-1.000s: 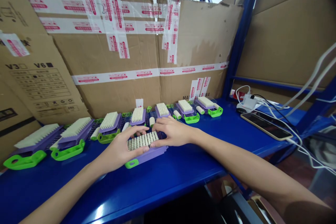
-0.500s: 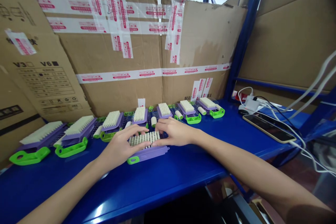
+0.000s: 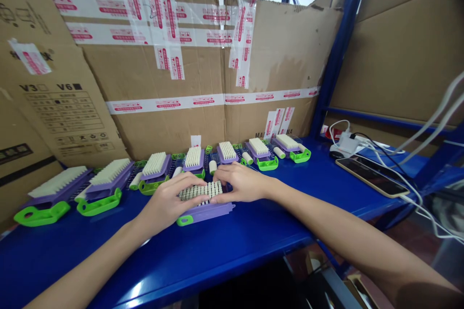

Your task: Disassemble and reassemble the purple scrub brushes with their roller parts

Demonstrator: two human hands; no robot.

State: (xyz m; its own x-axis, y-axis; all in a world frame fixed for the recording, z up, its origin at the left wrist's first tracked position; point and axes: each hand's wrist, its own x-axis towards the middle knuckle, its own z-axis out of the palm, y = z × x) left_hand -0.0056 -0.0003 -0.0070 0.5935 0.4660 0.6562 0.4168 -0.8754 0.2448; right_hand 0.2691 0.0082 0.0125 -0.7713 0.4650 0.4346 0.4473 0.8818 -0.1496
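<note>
A purple tray (image 3: 208,213) with a green end piece lies on the blue shelf before me, bearing packed rows of short off-white pegs (image 3: 201,191). My left hand (image 3: 177,199) curves round the left part of the pegs, thumb along the near side and fingers over the far side. From the right, my right hand (image 3: 237,182) closes round the other end of the pegs, thumb in front and fingertips behind. Both hands touch the pegs and hide their ends. What the pegs are made of I cannot make out.
Behind stands a row of similar purple trays with white peg blocks (image 3: 111,171), green handles (image 3: 99,204) and white rollers (image 3: 213,167). Taped cardboard (image 3: 166,120) walls the back. Phones (image 3: 371,177), a charger (image 3: 346,144) and white cables lie at the right. The blue shelf's (image 3: 232,270) front edge is near me.
The view has shifted very slightly. Both hands stay in place round the pegs, and nothing else has visibly moved.
</note>
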